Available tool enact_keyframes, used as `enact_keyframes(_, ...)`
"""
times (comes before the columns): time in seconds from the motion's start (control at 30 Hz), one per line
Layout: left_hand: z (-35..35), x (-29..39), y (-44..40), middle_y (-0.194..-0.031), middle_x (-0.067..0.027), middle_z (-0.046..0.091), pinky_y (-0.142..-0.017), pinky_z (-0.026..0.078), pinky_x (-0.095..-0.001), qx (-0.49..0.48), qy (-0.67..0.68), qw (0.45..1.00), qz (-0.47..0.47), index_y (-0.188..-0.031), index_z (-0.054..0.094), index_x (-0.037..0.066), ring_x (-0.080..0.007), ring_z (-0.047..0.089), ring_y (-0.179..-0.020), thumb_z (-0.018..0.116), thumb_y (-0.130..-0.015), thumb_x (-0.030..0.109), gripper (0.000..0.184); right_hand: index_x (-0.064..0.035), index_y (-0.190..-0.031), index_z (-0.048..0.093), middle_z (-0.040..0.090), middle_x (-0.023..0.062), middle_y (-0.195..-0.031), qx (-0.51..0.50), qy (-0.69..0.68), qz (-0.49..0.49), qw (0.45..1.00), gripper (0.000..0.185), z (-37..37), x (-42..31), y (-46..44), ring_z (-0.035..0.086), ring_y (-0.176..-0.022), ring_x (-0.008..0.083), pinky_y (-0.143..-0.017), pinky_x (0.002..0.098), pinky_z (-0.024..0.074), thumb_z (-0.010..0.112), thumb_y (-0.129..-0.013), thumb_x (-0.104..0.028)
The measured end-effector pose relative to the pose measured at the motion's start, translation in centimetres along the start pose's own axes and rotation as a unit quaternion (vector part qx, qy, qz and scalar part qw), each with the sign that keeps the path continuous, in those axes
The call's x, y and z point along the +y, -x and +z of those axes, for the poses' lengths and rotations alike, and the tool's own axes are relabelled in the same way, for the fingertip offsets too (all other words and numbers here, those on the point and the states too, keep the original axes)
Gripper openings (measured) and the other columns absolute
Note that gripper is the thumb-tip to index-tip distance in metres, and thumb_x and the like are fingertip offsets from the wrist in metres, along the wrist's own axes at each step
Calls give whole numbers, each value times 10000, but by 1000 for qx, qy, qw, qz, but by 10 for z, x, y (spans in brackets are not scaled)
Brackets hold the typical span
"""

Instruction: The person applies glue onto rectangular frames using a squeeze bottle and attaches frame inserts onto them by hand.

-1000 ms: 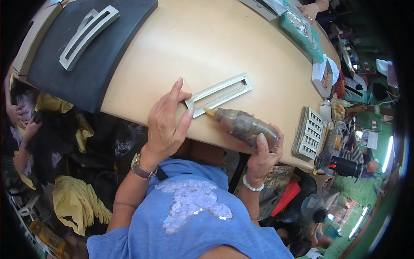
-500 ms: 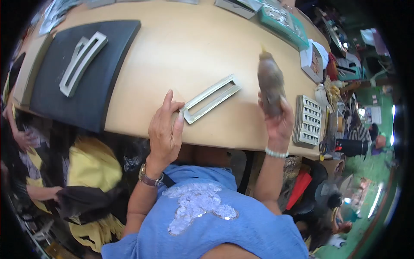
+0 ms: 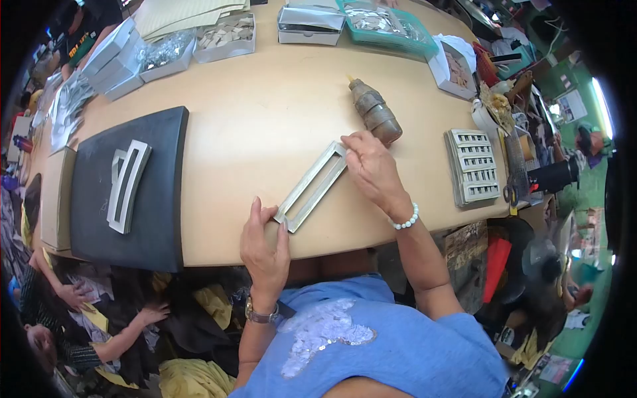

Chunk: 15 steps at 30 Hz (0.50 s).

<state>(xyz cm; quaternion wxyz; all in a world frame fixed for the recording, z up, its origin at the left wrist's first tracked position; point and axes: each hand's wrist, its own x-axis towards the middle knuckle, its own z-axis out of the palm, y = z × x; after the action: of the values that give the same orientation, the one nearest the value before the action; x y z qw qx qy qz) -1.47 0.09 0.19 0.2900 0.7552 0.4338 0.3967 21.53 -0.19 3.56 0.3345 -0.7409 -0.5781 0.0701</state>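
Observation:
A long narrow rectangular frame (image 3: 312, 192), pale metallic or painted, slants across the tabletop in front of me. My left hand (image 3: 264, 247) pinches its near left end between thumb and fingers. At the far right end, my right hand (image 3: 373, 169) has its fingers closed on the corner. Just behind that hand a brown, tape-wrapped squeeze bottle (image 3: 373, 109) with a pointed yellowish tip lies on its side, its base partly hidden. Similar slotted frames (image 3: 129, 186) lie stacked, one partly under another, on a black board (image 3: 162, 199) to the left.
A stack of slotted plates (image 3: 474, 166) sits at the right, scissors (image 3: 510, 194) beyond it. Along the back stand a box of pale pieces (image 3: 225, 40), a white box (image 3: 308, 33) and a teal tray (image 3: 391, 30). A co-worker's hand (image 3: 73, 294) shows lower left.
My right hand has put the bottle down on the table and taken hold of the frame's far end. The frame is turned more steeply. My view has shifted, showing more of the table's back.

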Motion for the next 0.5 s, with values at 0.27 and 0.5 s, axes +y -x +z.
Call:
enact_keyframes(0.27,2,1,-1,-1010,-152,637,-835,456,-403,17,-3,1000,16,-1318,419,-48,-307,607,-931,618,-802,6,556,27,-960,662,620,143,-1000,15,-63,-27,998,239,-17,-15,0,588,-914,295,-824,366,469,541,-801,-105)
enact_keyframes(0.5,2,1,0,-1036,-157,636,-871,453,-395,18,0,1000,6,-1319,418,-48,-305,605,-957,618,-811,6,549,50,-885,645,673,132,-776,-87,-166,93,978,212,-22,-3,-22,651,-728,215,-674,311,502,553,-796,-119)
